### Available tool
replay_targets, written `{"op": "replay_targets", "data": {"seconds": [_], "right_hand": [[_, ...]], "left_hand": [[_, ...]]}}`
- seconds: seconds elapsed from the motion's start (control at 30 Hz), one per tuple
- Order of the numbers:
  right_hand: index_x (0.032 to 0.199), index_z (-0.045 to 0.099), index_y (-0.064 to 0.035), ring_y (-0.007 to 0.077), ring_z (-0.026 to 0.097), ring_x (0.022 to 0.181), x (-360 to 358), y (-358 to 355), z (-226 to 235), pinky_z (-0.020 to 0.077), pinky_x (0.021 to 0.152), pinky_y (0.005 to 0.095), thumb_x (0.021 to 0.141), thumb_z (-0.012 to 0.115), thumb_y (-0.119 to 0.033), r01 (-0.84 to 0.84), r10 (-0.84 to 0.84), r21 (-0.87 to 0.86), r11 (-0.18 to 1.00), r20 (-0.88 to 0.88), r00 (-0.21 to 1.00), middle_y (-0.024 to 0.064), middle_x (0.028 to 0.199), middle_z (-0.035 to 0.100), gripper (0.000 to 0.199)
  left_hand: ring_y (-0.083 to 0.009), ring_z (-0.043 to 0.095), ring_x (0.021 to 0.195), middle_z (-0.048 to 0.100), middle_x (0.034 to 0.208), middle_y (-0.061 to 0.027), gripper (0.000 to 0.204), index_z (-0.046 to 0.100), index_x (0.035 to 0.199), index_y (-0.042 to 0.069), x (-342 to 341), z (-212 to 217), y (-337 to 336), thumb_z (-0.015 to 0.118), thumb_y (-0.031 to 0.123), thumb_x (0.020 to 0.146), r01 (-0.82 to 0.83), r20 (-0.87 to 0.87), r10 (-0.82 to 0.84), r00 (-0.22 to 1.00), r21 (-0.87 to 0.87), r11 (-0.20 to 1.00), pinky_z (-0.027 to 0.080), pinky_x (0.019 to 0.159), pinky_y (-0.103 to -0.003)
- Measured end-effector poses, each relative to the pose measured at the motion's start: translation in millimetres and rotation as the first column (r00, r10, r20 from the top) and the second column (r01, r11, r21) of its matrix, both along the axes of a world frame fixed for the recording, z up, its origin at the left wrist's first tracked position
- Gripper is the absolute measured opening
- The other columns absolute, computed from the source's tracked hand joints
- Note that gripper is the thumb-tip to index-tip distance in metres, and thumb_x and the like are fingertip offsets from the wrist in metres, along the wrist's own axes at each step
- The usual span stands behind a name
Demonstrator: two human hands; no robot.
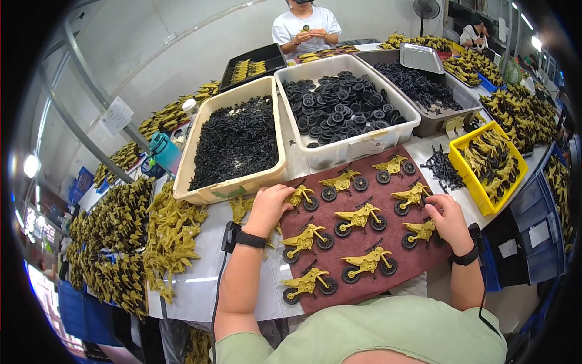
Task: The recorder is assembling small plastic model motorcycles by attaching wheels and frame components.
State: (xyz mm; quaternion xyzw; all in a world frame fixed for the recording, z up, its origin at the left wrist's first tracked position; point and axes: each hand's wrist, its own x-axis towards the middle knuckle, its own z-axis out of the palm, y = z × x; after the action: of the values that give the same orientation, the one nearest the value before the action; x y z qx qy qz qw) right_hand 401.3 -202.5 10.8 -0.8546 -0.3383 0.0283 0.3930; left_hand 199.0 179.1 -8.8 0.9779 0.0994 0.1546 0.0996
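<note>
Several yellow toy motorbikes with black wheels lie in rows on a dark red mat [400,258]. My left hand [268,208] rests on the mat's upper left corner, fingers curled over the motorbike [302,198] there. At the right edge of the mat, my right hand [448,219] closes around another yellow motorbike [419,231]. Black bands sit on both wrists.
Behind the mat stand a beige bin of small black parts [233,142], a white bin of black wheels [342,109] and a grey bin of black parts [418,85]. A yellow crate of bike bodies [492,162] is right. Yellow bodies [163,236] pile left. A person in white works opposite.
</note>
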Motion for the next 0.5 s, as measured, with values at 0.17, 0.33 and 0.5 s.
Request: {"op": "replay_targets", "data": {"seconds": [0.17, 0.33, 0.5], "right_hand": [[0.102, 0.064, 0.0032, 0.0215, 0.063, 0.076, -2, 7, -5, 0.0505, 0.069, 0.0313, 0.085, 0.065, -0.01, -0.026, 0.03, 0.082, 0.996, -0.048, 0.998, 0.0144, 0.098, 0.062, 0.021], [0.107, 0.062, 0.0016, 0.0238, 0.063, 0.082, -18, 28, 11, 0.0506, 0.071, 0.0332, 0.083, 0.064, -0.006, -0.159, 0.151, 0.106, 0.982, 0.079, 0.985, 0.0152, 0.098, 0.061, 0.025], [0.119, 0.057, -0.0018, 0.0264, 0.061, 0.096, -41, 53, 26, 0.0494, 0.083, 0.0359, 0.083, 0.066, -0.007, -0.322, 0.31, 0.192, 0.927, 0.094, 0.946, 0.0141, 0.11, 0.061, 0.038]], "left_hand": [[-0.026, 0.063, 0.096, 0.067, 0.104, -0.0068, 0.04, 0.066, 0.107, 0.007, 5, -8, 9, 0.076, 0.014, 0.069, 0.094, 0.01, -0.095, 0.995, 0.072, 0.993, 0.047, 0.084, -0.037], [-0.025, 0.063, 0.085, 0.066, 0.092, -0.008, 0.035, 0.064, 0.106, 0.005, 7, -14, 3, 0.069, 0.016, 0.073, 0.084, 0.016, -0.093, 0.996, 0.31, 0.947, 0.046, 0.078, -0.038], [-0.0292, 0.063, 0.084, 0.064, 0.091, -0.0127, 0.036, 0.062, 0.109, 0.002, 7, 14, -34, 0.064, 0.01, 0.074, 0.006, 0.109, -0.021, 0.994, 0.136, 0.991, 0.047, 0.078, -0.039]]}}
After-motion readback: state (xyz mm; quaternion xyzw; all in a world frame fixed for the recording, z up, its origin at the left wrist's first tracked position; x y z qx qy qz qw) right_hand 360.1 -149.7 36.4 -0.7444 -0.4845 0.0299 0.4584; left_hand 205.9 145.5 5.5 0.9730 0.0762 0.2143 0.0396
